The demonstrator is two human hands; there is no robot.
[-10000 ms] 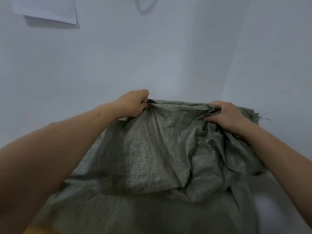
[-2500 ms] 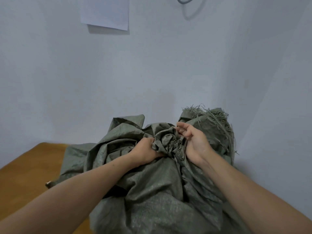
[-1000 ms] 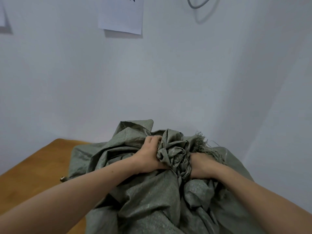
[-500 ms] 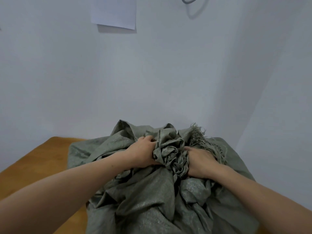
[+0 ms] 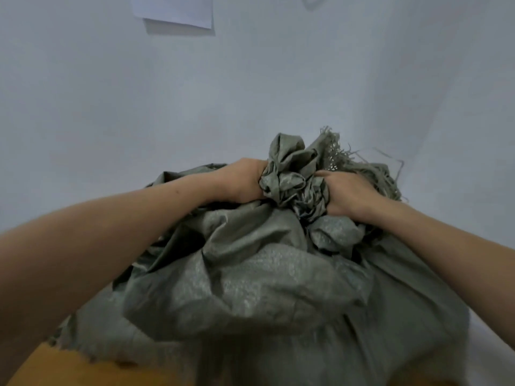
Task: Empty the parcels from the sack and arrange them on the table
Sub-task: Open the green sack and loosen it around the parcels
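Both hands are clenched on the bunched mouth of the crumpled grey-green woven sack (image 5: pixel 250 280), left hand (image 5: pixel 242 181) and right hand (image 5: pixel 345 193) either side; it slumps over the orange-brown wooden counter (image 5: pixel 55 366), against the pale wall (image 5: pixel 139 107).

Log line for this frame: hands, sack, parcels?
left hand: gripping sack | right hand: gripping bunched sack | parcels: none visible | table: under sack
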